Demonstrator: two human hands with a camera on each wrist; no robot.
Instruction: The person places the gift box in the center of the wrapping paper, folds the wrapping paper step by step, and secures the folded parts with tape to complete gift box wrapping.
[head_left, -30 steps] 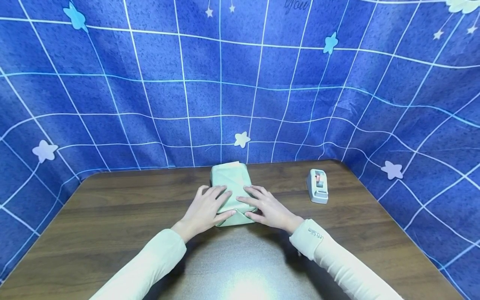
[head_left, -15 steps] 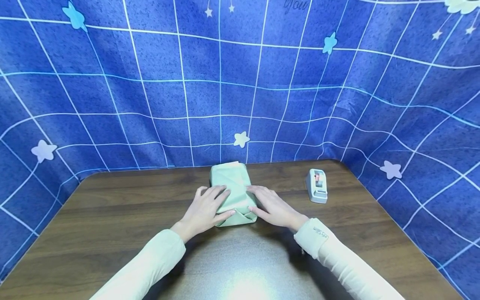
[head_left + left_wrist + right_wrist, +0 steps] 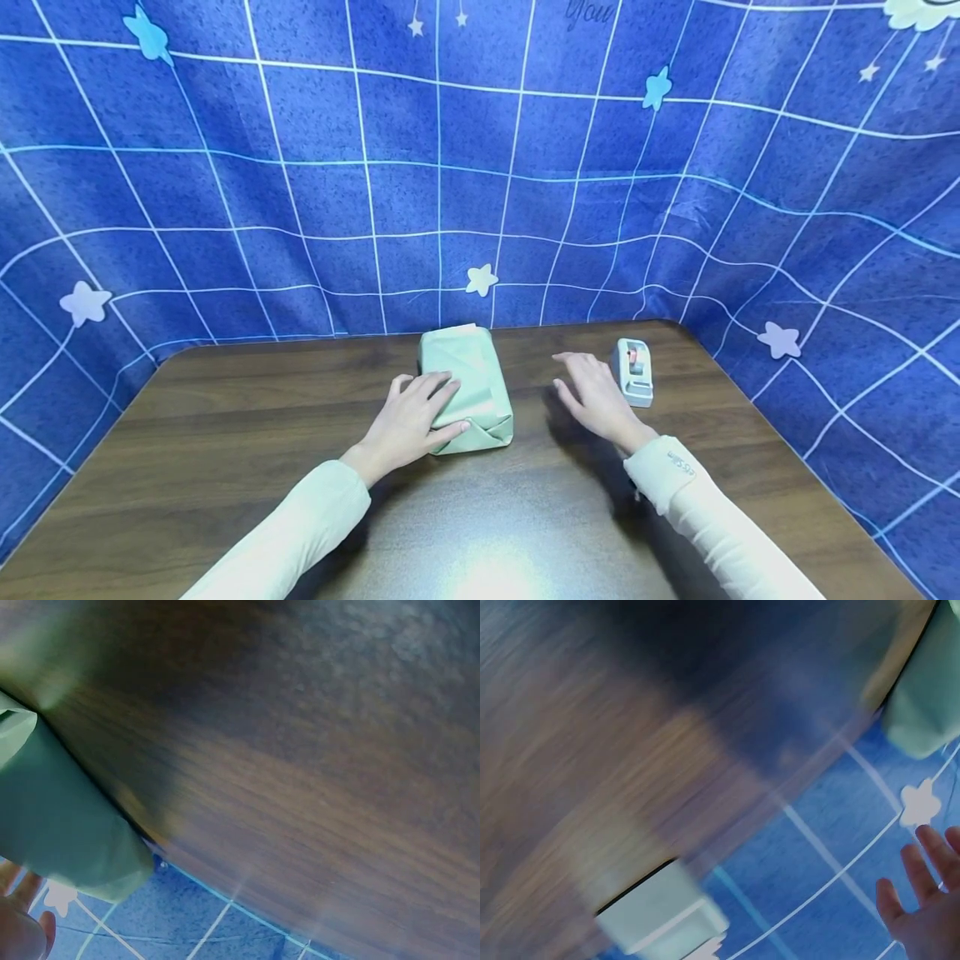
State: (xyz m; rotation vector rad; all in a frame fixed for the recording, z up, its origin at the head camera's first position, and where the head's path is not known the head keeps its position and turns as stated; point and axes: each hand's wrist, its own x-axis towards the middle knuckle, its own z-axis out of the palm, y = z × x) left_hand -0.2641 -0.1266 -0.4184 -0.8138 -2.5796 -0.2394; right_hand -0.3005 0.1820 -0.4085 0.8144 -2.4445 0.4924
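Note:
A box-shaped parcel wrapped in pale green paper (image 3: 480, 375) lies at the back middle of the table, its folded flaps at the near end. My left hand (image 3: 408, 421) rests on its left side, fingers spread over the top and thumb near the front fold. The parcel's side (image 3: 67, 817) fills the left of the left wrist view. My right hand (image 3: 597, 400) is off the parcel, fingers fairly straight, with nothing in it. Just right of it stands a white tape dispenser (image 3: 637, 385) with a reddish core. In the right wrist view the dispenser (image 3: 660, 911) appears below, away from the fingers (image 3: 919, 874).
The brown wood-grain table (image 3: 247, 417) ends at the back against a blue curtain (image 3: 315, 200) with white grid lines and stars. This curtain also runs along the left and right sides. Bright glare lies on the table's front middle.
My right hand has lifted off the parcel and moved right, close to the tape dispenser. The left hand has stayed on the parcel.

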